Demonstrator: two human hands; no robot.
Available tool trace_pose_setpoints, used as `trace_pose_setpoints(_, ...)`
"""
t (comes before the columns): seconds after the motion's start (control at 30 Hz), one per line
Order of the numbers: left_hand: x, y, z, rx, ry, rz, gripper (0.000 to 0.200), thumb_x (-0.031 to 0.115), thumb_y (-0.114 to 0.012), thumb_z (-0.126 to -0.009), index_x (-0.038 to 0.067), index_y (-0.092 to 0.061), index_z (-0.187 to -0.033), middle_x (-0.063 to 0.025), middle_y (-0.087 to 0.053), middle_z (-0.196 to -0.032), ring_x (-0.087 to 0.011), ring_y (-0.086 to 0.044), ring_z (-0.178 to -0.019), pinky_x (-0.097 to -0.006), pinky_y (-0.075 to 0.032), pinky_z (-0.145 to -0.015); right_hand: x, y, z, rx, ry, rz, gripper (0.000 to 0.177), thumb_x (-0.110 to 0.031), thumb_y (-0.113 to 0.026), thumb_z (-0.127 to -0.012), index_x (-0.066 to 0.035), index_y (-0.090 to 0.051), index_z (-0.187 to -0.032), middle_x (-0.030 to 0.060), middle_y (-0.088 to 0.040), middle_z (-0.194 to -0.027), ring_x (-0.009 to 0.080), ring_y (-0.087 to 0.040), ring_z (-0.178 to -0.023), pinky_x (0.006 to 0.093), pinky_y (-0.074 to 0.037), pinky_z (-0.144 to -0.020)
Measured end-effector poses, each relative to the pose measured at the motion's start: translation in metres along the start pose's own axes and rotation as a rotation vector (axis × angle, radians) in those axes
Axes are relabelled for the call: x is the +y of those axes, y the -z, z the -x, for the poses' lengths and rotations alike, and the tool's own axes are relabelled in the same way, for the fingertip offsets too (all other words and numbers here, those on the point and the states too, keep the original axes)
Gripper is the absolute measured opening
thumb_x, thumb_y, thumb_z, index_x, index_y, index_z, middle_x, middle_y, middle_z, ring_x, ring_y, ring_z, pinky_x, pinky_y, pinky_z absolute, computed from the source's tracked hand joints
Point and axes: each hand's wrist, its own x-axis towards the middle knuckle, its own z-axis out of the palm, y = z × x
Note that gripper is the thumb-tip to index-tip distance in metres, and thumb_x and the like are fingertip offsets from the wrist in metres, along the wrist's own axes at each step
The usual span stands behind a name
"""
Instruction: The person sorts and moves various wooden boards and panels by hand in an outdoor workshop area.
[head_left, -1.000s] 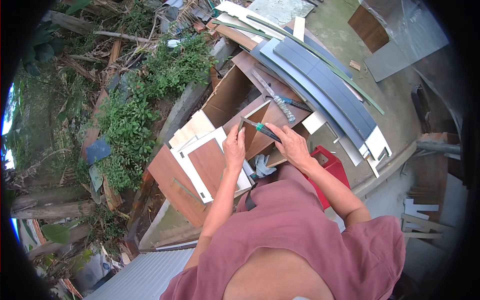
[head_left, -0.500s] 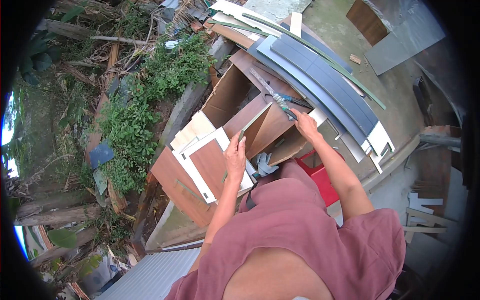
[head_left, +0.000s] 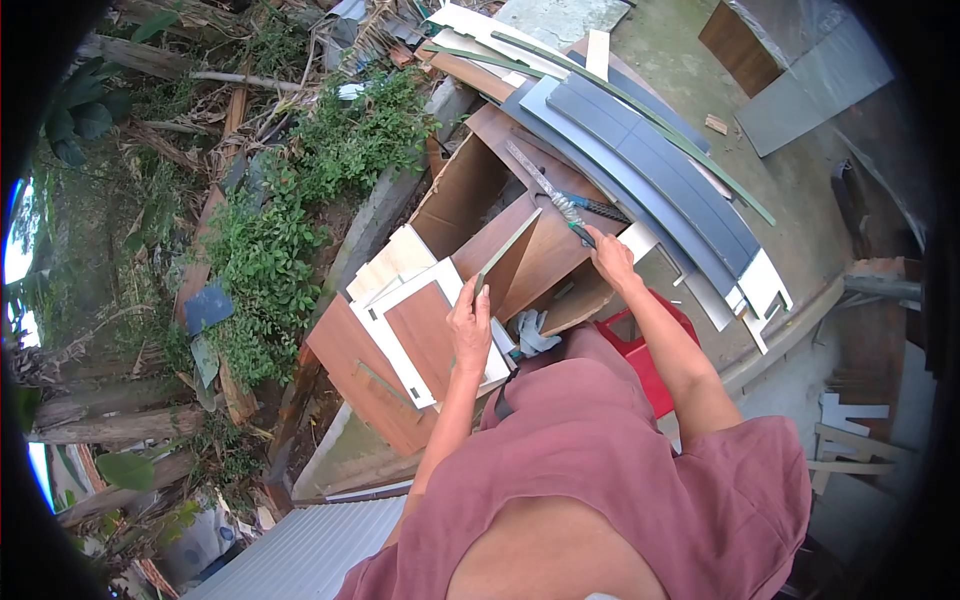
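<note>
My left hand (head_left: 470, 325) is closed on the near end of a small brown board (head_left: 517, 262), with its fingers along the pale green edge. The board stands tilted over a larger brown wooden panel (head_left: 490, 235). In my right hand (head_left: 612, 260) is the dark handle of a long-bladed tool (head_left: 565, 208), its shank wrapped in light material. The narrow blade points away to the upper left, over the brown panels. Right beside the wrapped part lies another tool with a blue and black handle (head_left: 598, 207).
White-framed brown panels (head_left: 420, 330) lie left of my left hand. Long dark-grey boards (head_left: 650, 150) are stacked beyond my right hand. A crumpled grey-blue glove (head_left: 537, 333) and a red plastic stool (head_left: 655, 370) are close to my legs. An open cardboard box (head_left: 455, 195) and plants (head_left: 260, 250) stand further left.
The small board has tilted slightly, so more of its green edge shows. Both hands keep their hold, and the view has shifted a little.
</note>
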Motion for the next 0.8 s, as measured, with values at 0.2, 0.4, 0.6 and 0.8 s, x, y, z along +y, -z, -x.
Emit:
trace_pose_setpoints(0.2,0.033,0.015,-0.017,-0.123,0.187,-0.016,0.065,0.009,-0.055,-0.077,0.013,-0.032,-0.137,-0.0191,-0.042,-0.133,-0.0172,-0.060,-0.068,-0.0320,-0.049,-0.066,-0.010,-0.011,0.029,-0.055,0.009,-0.357,0.047,-0.016,-0.049,-0.079,-0.017,-0.045,-0.126,0.0217,-0.060,-0.096,0.0383,-0.058,-0.091,0.0441,-0.045,-0.078)
trace_pose_setpoints(0.4,0.041,0.006,-0.030,-0.381,-0.030,-0.311,0.063,0.025,-0.067,-0.074,0.012,-0.040,-0.130,-0.0164,-0.029,-0.142,-0.0317,-0.054,-0.101,-0.0389,-0.047,-0.083,-0.028,-0.017,0.055,-0.242,-0.083,-0.572,0.046,-0.022,-0.051,-0.081,-0.014,-0.046,-0.126,0.0212,-0.060,-0.101,0.0398,-0.056,-0.096,0.0431,-0.044,-0.082)
trace_pose_setpoints(0.6,0.038,0.002,-0.052,-0.584,-0.529,-0.540,0.052,0.036,-0.072,-0.069,0.009,-0.050,-0.108,-0.0123,-0.053,-0.118,-0.0345,-0.047,-0.115,-0.0506,-0.030,-0.100,-0.023,-0.010,0.066,-0.250,-0.031,-0.646,0.044,-0.024,-0.050,-0.083,-0.014,-0.046,-0.126,0.0203,-0.060,-0.103,0.0390,-0.055,-0.099,0.0421,-0.044,-0.084)
trace_pose_setpoints(0.8,0.029,-0.003,-0.067,-0.834,-0.450,-0.401,0.026,0.024,-0.066,-0.076,0.003,-0.052,-0.082,-0.0113,-0.053,-0.080,-0.0317,-0.056,-0.077,-0.0407,-0.044,-0.068,-0.001,-0.011,0.072,-0.197,-0.061,-0.653,0.044,-0.026,-0.050,-0.084,-0.014,-0.046,-0.126,0.0195,-0.060,-0.103,0.0370,-0.057,-0.099,0.0411,-0.044,-0.084)
